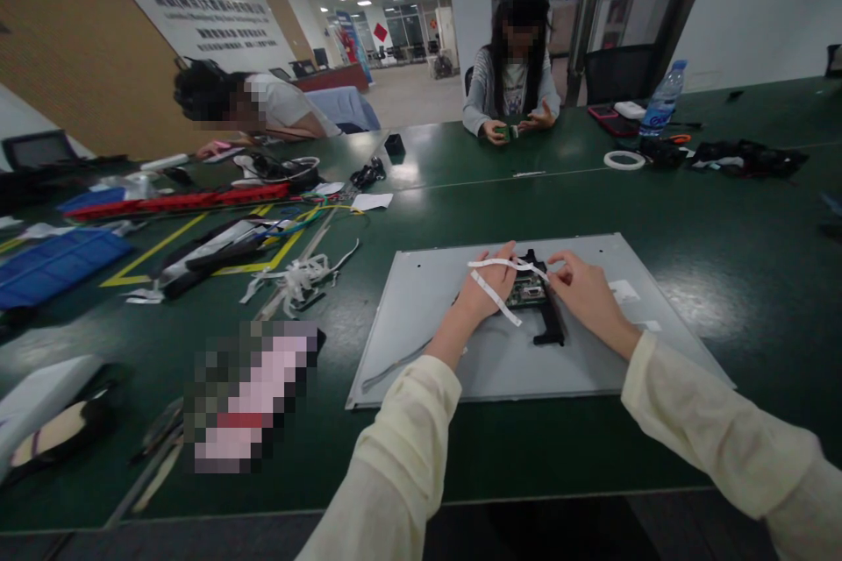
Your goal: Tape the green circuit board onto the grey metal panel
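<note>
A grey metal panel (421,316) lies flat on the green table in front of me. On it sits a small green circuit board (528,289) with a black bracket (549,324) running toward me. My left hand (490,285) is closed on a white flat ribbon cable (495,296) that loops over the board. At the board's right side, my right hand (582,289) pinches the cable's other end. Both sleeves are cream-coloured.
A pile of white cable strips (296,276) and black parts lie left of the panel, inside yellow floor-tape lines. A blue tray (53,263) is far left. Two other people sit across the table. A water bottle (661,101) and tape roll (624,159) stand at the back right.
</note>
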A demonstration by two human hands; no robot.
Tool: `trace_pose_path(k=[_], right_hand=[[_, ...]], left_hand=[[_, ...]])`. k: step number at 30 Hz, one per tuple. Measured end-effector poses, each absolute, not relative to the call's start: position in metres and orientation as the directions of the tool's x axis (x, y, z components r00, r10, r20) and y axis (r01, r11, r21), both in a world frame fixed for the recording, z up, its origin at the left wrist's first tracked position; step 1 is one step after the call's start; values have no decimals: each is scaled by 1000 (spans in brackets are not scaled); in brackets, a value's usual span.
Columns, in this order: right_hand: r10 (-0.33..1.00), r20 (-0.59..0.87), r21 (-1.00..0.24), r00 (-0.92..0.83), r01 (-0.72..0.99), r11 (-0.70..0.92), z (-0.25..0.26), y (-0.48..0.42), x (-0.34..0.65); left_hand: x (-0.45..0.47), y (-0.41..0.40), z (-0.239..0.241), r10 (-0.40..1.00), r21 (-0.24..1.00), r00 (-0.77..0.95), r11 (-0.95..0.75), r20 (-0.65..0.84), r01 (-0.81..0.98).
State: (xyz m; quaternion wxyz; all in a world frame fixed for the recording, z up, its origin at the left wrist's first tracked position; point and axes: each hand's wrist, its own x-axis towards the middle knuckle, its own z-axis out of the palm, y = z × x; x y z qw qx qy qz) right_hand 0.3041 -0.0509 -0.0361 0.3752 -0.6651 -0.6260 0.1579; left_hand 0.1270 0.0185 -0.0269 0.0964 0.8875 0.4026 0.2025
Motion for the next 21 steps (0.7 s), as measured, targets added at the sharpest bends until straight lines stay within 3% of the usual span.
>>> trace_pose_path(k=[5, 14, 21], right_hand=[[964, 231, -612, 131, 790, 40, -33, -51, 301], [979, 174, -260, 106, 964, -58, -28, -55, 297], [985, 138, -208, 104, 975, -74, -24, -56, 297]], left_hand=[[127, 20, -28, 703, 253, 647, -710, 294, 657], [130, 21, -24, 677, 154, 679, -731, 285, 665], [128, 20, -21, 663, 128, 707, -745, 247, 655]])
